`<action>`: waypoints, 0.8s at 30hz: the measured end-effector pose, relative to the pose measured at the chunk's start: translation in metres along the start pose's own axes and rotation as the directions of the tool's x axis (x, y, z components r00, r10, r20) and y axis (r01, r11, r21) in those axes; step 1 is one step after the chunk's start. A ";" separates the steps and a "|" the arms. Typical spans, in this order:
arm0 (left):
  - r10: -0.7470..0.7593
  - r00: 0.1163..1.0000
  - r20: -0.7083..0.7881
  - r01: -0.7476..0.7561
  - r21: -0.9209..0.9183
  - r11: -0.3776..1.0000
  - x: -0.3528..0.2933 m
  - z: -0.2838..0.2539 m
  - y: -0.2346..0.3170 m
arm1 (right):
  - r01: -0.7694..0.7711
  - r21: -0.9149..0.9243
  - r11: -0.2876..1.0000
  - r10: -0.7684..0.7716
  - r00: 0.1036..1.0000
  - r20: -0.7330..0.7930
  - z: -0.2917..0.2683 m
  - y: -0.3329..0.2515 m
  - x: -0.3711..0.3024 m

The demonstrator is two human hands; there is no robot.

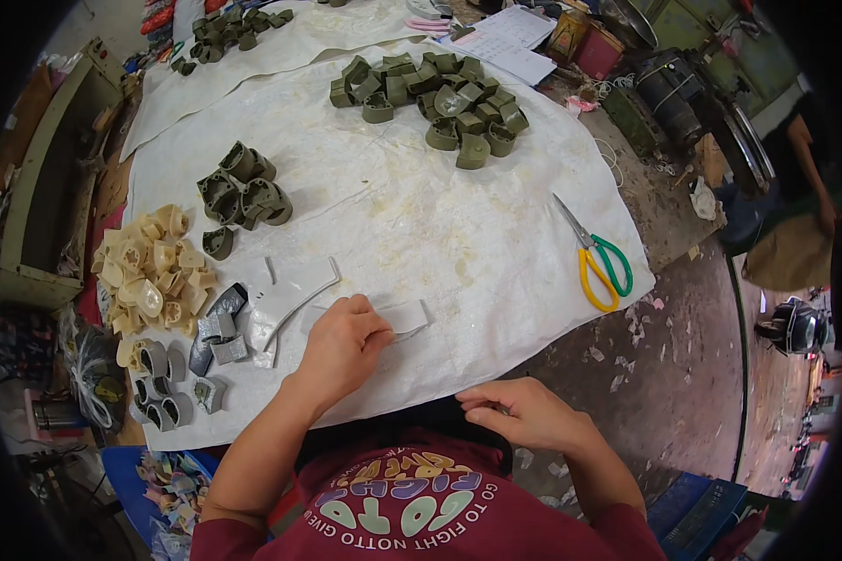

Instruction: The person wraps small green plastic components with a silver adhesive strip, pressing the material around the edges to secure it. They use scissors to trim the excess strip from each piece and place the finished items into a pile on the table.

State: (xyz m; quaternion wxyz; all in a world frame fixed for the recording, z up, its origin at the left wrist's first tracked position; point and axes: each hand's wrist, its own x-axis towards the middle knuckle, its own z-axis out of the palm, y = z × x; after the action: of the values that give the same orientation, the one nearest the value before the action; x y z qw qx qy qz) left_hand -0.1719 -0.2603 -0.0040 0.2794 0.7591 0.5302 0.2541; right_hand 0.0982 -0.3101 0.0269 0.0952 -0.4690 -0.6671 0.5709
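Working the pale strip (408,319) well probably means keeping it flat on the desk (496,309), with the left grip (342,338) pressing evenly enough not to crease it. The strip is lying near the desk's front edge, just right of some curved pieces (295,282), so dragging it leftward would be risking a tangle with them. Bringing the right grip (526,411) to the strip's free right end would likely be steadying it better than one hand alone.

The left grip is closed, thumb and forefinger apparently pinching the strip's near side; the knuckles are hiding the exact contact, so its firmness is hard to judge. The strip is showing on both sides of that hand. The right grip is hovering by the desk's front edge, its fingers loosely curled and parted, with nothing visible in it; whether a fingertip is touching the edge, I cannot tell. The scissors (589,257) are lying well apart, toward the right, blades pointing away from the person.
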 end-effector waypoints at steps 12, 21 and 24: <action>-0.148 0.906 -0.396 0.048 -0.252 0.967 -0.009 -0.058 -0.023 | 0.416 -0.558 0.718 -0.598 0.779 -0.190 0.027 -0.006 0.079; -0.191 0.714 -0.674 -0.173 -0.434 0.884 -0.028 -0.136 0.002 | 0.425 -0.321 0.846 -0.528 0.751 -0.397 0.016 -0.022 0.069; -0.084 0.752 -0.654 -0.247 -0.398 0.884 -0.004 -0.111 0.020 | 0.435 -0.359 0.826 -0.550 0.761 -0.343 0.008 -0.029 0.070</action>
State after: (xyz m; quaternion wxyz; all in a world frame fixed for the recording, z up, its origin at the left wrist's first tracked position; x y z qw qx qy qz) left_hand -0.2357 -0.2526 0.0883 0.2363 0.5561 0.4834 0.6335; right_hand 0.0397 -0.2614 0.0205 0.3265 -0.3982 -0.7974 0.3147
